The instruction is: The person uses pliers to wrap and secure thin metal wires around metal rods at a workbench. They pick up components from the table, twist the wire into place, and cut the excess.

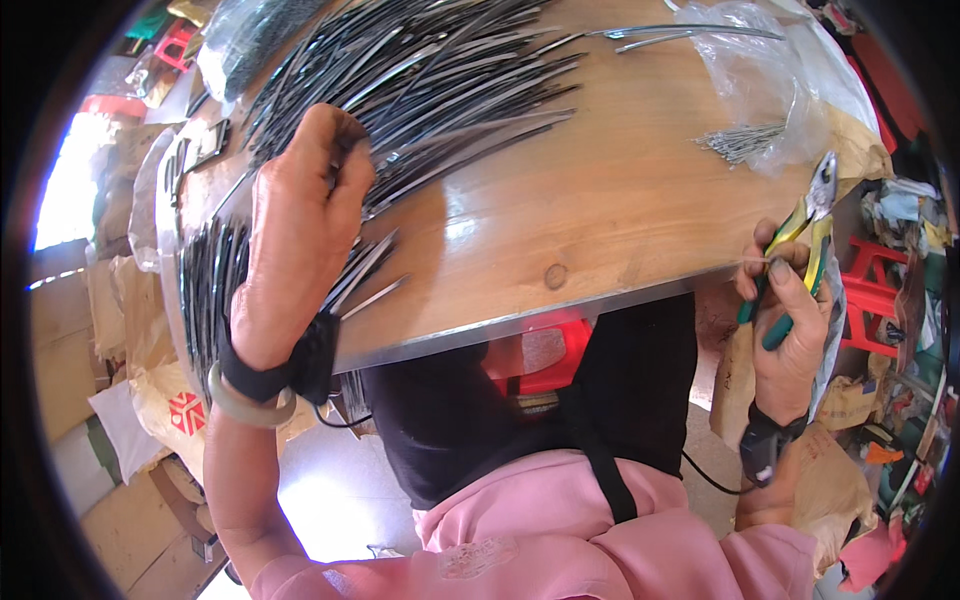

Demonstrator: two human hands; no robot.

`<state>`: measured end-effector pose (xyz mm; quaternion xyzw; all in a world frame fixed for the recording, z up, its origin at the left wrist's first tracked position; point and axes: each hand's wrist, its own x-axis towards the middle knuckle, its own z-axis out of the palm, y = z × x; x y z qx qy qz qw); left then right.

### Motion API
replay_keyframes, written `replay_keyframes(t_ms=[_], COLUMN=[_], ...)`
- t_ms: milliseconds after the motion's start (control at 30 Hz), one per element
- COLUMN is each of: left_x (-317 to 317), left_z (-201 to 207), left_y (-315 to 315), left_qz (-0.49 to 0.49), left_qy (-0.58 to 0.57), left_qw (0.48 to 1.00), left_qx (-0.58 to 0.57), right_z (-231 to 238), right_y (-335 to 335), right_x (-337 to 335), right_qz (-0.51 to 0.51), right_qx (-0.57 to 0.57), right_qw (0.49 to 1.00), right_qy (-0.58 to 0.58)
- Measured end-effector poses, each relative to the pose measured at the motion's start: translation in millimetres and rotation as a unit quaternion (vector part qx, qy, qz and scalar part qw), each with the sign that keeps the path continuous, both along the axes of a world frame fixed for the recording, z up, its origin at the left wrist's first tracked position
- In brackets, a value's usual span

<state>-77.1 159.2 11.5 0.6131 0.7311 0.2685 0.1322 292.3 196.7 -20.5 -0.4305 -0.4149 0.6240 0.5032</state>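
My left hand [305, 220] is closed in a pinch over the pile of thin black and silvery strips [420, 80] on the table's left side. A blurred thin strip [450, 132] runs rightward from its fingertips; the pinch itself is partly hidden by the fingers. Past the table's right front edge, my right hand [790, 300] is wrapped round pliers [822, 200] with yellow and green handles. Their metal jaws point up and away from me. Another bunch of dark strips [212, 290] lies left of my left wrist.
A wooden table [540, 210] with a metal front edge spans the view. Short wires [742, 143] lie beside a clear plastic bag [760, 60] at the far right. Red stools [868, 300] stand to the right. Cardboard [130, 490] lines the left.
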Motion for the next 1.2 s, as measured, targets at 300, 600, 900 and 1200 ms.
replay_keyframes(t_ms=[300,600,900,1200], left_x=[85.3,120.8,126.9,125.2], left_z=[3.0,-20.9,-36.6,-37.0], left_y=[-122.7,-102.0,-114.0,-109.9], left_qz=[0.148,0.063,0.077,0.016], left_qy=[-0.797,-0.861,-0.646,-0.59], left_qw=[0.567,0.486,0.736,0.734], left_qx=[-0.143,-0.137,-0.186,-0.335], right_z=[-20.8,-1.8,24.1,31.3], right_y=[-41.7,-40.3,-19.5,-6.4], right_x=[22.7,8.0,15.7,-29.3], right_qz=[0.096,0.1,0.134,0.326], right_qx=[-0.214,-0.062,0.148,0.424], right_qw=[0.933,0.99,0.963,0.738], right_qy=[0.273,0.079,-0.18,-0.411])
